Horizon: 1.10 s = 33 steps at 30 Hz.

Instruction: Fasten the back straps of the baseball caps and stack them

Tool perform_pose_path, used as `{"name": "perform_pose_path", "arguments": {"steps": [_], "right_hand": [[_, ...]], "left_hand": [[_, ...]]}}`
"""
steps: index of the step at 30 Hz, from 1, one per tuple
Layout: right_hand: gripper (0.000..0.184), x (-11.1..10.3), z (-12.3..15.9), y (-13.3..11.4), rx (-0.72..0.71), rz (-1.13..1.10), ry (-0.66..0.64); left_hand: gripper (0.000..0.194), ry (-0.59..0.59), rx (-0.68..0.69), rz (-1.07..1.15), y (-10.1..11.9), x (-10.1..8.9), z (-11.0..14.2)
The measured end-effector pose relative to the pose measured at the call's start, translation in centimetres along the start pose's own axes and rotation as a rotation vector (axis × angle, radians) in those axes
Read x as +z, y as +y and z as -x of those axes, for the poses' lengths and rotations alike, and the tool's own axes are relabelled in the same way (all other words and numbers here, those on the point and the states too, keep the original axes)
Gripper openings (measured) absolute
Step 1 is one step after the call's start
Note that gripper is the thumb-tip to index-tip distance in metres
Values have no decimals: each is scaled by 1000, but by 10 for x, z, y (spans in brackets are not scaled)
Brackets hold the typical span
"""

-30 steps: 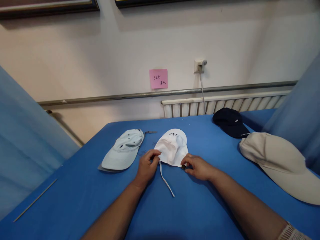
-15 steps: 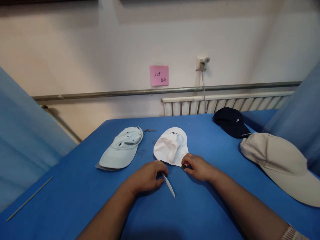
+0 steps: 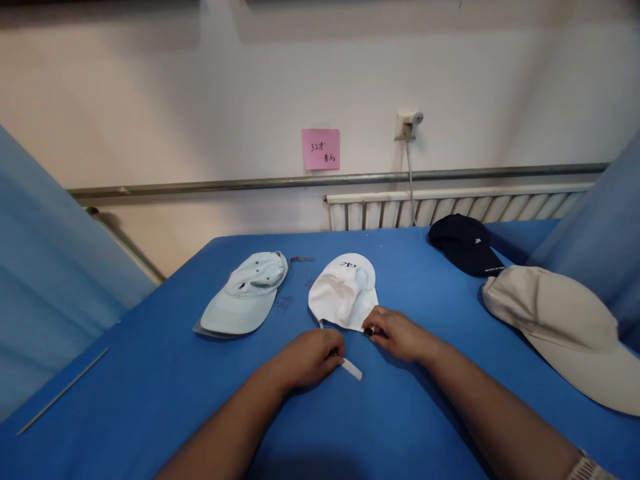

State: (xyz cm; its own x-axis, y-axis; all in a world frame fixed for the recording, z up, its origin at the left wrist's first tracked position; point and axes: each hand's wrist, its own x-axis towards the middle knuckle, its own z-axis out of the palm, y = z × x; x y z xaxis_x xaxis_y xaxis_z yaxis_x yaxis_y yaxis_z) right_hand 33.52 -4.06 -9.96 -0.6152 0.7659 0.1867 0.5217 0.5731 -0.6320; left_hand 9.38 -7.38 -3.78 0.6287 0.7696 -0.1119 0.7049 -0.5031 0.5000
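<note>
A white baseball cap (image 3: 343, 290) with dark lettering lies on the blue-covered table, its brim pointing away from me. My left hand (image 3: 314, 357) is closed on the cap's white strap (image 3: 352, 369), whose free end sticks out to the right of the fingertips. At the cap's near right edge, my right hand (image 3: 397, 333) pinches a small metal buckle (image 3: 369, 331). Left of the white cap rests a pale mint cap (image 3: 245, 293), with its grey strap trailing out behind.
A beige cap (image 3: 565, 327) lies on the right, beside a navy cap (image 3: 465, 243) near the far edge. A thin stick (image 3: 63, 392) is at the left. Blue curtains (image 3: 55, 267) hang on both sides. Behind the table are a radiator (image 3: 390, 212) and a metal rail (image 3: 240, 183).
My left hand has moved slightly right, toward the buckle, and the strap's free end has swung to the right. My right hand stays at the buckle.
</note>
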Motion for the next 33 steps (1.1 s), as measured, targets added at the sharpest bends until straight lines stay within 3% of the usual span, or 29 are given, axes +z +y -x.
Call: {"name": "perform_pose_path", "arguments": {"steps": [7, 13, 21, 27, 33], "right_hand": [[32, -1, 2, -5, 34, 2, -8], [19, -3, 1, -8, 52, 23, -7], [18, 1, 1, -8, 114, -34, 23], [22, 0, 1, -5, 26, -24, 21], [12, 0, 0, -4, -22, 69, 12]], "left_hand": [[16, 179, -104, 74, -2, 10, -9], [17, 217, -119, 126, -5, 14, -14], [18, 244, -112, 129, -11, 16, -15], [18, 254, -107, 133, -13, 17, -16], [16, 268, -104, 138, -13, 17, -16]]}}
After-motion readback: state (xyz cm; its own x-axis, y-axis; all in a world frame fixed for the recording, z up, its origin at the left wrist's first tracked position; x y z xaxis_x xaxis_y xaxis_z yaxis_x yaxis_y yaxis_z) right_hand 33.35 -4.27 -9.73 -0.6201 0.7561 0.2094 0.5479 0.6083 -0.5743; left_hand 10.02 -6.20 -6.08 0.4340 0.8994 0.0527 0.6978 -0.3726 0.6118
